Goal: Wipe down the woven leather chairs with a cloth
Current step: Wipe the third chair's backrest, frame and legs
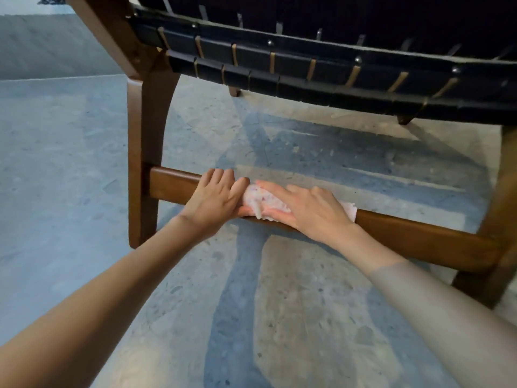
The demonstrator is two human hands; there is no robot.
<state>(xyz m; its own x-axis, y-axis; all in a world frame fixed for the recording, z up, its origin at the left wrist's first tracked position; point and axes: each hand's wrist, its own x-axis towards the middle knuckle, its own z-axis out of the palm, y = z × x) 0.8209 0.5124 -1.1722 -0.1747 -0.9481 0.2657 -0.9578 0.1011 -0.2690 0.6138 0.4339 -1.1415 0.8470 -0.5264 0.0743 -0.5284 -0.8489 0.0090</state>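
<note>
A chair with a dark woven leather seat [321,71] and a brown wooden frame fills the upper part of the view. Its low wooden crossbar [419,233] runs between the legs near the floor. A white cloth with faint coloured specks [261,198] is wrapped over the middle of this bar. My right hand [310,210] lies on the cloth with fingers stretched along it and the thumb under the bar. My left hand [215,198] grips the bar just left of the cloth, fingers curled over the top, touching the cloth's edge.
The chair's left wooden leg [145,152] stands at the bar's left end, and the right leg [498,225] at the right edge of view. A speckled stone floor [70,163] spreads under and around the chair. A grey wall base runs at the upper left.
</note>
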